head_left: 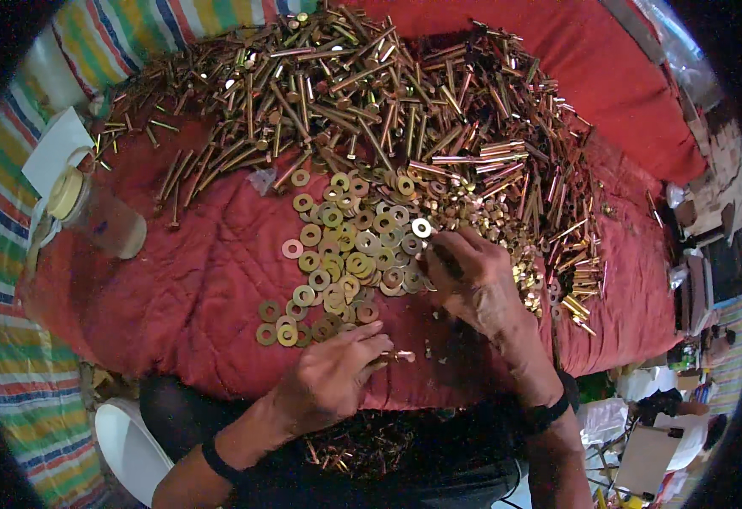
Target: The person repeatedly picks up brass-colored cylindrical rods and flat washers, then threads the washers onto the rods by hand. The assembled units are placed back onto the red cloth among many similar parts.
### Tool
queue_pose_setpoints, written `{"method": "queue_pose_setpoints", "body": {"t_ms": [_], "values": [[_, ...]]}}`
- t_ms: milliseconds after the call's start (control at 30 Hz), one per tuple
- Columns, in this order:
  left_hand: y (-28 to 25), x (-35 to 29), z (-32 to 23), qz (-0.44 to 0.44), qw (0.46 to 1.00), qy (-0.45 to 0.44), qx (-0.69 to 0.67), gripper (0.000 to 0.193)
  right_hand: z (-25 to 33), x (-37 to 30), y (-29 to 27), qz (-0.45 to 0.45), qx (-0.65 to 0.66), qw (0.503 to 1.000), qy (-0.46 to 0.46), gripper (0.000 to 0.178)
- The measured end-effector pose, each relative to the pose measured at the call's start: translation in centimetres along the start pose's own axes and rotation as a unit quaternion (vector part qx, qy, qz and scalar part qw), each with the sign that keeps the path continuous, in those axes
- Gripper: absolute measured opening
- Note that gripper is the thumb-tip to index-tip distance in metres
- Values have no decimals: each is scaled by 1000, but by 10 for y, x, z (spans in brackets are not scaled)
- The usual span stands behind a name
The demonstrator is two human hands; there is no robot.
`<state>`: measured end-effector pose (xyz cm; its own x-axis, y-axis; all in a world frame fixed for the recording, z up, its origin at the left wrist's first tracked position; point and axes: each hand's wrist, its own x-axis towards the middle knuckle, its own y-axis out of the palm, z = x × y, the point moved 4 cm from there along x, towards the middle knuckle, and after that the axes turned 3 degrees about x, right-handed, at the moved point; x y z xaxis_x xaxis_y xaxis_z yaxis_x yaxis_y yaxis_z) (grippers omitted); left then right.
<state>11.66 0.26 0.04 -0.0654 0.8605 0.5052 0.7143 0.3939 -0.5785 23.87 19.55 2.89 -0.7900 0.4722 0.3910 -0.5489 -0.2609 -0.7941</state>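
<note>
My left hand [333, 377] is closed around a bolt, and the bolt's coppery end [401, 356] sticks out past the fingertips to the right. My right hand [477, 284] reaches over the border between the pile of brass-coloured washers [358, 242] and the heap of small nuts [473, 208]. Its fingers are curled together and pointing down; whatever they pinch is hidden. A bright silvery washer [422, 227] lies right beside those fingertips. Several loose washers [286, 331] spread out just beyond my left hand.
A large heap of long bolts [328, 93] covers the far side of the red cloth [218, 288]. At the left a clear jar with a yellowish lid [67, 193] lies on its side. More bolts [362, 445] sit below the near edge, by my lap. A white stool [129, 445] stands lower left.
</note>
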Motion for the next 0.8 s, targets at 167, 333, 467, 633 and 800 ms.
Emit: {"method": "queue_pose_setpoints", "body": {"t_ms": [167, 333, 467, 633, 800], "values": [[-9, 10, 2, -36, 996, -82, -24, 25, -7, -6, -4, 15, 418, 836, 355, 22], [-27, 20, 13, -77, 850, -303, -425, 33, -9, -7, -14, -92, 570, 735, 355, 32], [-34, 25, 19, -59, 763, -402, -503, 32, -8, -10, 1, -73, 661, 644, 378, 36], [-33, 28, 20, -59, 823, -416, -382, 24, 7, -10, 1, -17, 607, 697, 382, 40], [-39, 30, 20, -33, 848, -388, -359, 20, 30, -18, -13, 43, 462, 822, 331, 31]]}}
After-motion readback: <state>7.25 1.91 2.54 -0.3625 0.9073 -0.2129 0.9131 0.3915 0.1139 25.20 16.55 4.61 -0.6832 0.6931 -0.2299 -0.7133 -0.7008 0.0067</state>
